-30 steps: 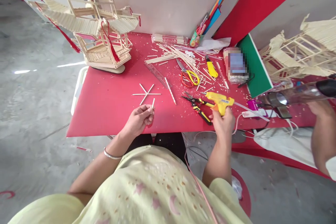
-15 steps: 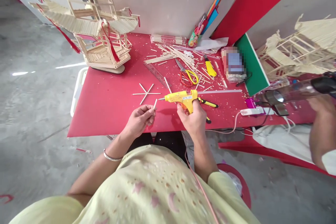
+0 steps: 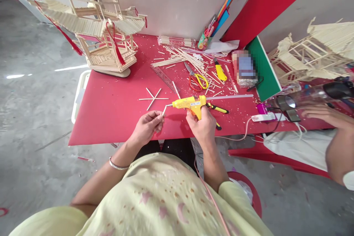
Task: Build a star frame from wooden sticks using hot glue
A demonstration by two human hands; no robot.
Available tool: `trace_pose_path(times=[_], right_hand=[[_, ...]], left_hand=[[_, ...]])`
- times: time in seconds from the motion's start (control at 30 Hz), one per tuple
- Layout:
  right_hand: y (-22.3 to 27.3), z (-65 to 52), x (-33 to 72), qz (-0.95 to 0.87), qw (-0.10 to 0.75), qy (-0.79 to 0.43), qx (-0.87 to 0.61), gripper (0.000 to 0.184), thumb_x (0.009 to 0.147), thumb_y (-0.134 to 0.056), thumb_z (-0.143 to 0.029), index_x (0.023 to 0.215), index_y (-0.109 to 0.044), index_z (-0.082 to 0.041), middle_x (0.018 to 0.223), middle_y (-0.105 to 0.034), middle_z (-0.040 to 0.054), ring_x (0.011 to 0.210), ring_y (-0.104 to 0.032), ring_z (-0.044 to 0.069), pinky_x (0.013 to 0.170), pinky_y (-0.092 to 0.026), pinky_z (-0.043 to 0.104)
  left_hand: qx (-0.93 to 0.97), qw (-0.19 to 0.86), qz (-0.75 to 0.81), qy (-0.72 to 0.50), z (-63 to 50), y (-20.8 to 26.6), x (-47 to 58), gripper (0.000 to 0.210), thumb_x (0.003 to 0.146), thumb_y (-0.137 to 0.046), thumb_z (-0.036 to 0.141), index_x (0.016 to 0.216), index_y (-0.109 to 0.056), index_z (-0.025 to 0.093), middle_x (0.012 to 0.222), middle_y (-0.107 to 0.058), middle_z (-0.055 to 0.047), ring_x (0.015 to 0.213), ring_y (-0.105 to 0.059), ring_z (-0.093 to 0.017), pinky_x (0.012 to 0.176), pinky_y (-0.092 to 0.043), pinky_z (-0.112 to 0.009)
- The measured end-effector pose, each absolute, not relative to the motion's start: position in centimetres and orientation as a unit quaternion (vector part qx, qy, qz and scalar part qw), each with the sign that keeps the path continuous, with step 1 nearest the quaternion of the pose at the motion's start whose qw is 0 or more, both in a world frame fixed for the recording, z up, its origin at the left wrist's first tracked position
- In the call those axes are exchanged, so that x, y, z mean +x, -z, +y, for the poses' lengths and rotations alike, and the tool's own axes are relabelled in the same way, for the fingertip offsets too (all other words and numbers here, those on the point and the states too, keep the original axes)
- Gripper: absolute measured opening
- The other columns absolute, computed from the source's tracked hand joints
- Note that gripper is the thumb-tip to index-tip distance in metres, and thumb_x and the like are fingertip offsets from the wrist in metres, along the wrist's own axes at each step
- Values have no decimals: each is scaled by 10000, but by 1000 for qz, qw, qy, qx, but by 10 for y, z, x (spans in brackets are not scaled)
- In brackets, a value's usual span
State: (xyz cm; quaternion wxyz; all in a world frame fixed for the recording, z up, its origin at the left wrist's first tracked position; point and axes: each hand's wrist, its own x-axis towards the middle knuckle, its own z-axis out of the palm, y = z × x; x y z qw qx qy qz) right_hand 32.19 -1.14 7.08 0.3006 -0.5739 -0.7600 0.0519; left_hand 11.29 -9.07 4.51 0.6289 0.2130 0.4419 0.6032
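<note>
My left hand (image 3: 151,123) pinches a short wooden stick (image 3: 164,110) upright between thumb and fingers. In my right hand (image 3: 203,121) is a yellow hot glue gun (image 3: 189,102), its nozzle pointing left and at the top end of the stick. A long clear glue stick (image 3: 232,96) juts from the back of the gun. Just beyond my left hand, a star of crossed wooden sticks (image 3: 153,99) lies flat on the red table (image 3: 110,118). Behind the gun, a single stick (image 3: 176,89) lies by a clear ruler (image 3: 164,77).
Scissors (image 3: 197,79), a yellow utility knife (image 3: 220,70) and loose sticks (image 3: 190,59) lie at the back. A wooden pagoda model (image 3: 107,48) stands back left. At right are a power strip (image 3: 265,117), a green board (image 3: 264,68) and another person's hand (image 3: 320,112).
The glue gun's nozzle and the stick's top have come together, closing the small gap. At right, the other person's hand has shifted onto the table, fingers now extended.
</note>
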Motion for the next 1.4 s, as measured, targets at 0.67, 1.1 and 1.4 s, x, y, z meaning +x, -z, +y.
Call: trace_pose_path(times=[0.67,1.1,1.4], right_hand=[[-66,-13,327,-764,309,-56,-564,307,937,-586,-468,1029,-673,-189,783,-729,71,666,-671,231,638,-484,319],[-67,-14,325,-762,295,-68,-572,353,933,-573,-481,1077,-685,-179,833,-749,94,708,-688,251,663,-502,335],[-66,-14,325,-762,300,-61,-571,353,943,-578,-490,1055,-684,-173,824,-747,93,699,-689,244,660,-494,328]], left_hand=[[211,617,453,-607,-91,-50,116,386,744,-935,410,867,-693,136,700,-630,6,496,-494,-56,445,-400,-180],[213,618,450,-609,-93,-47,115,354,768,-918,397,865,-693,141,691,-624,6,505,-497,-59,458,-401,-182],[215,621,445,-608,-93,-48,115,360,771,-916,398,873,-688,139,697,-623,9,499,-494,-57,449,-395,-183]])
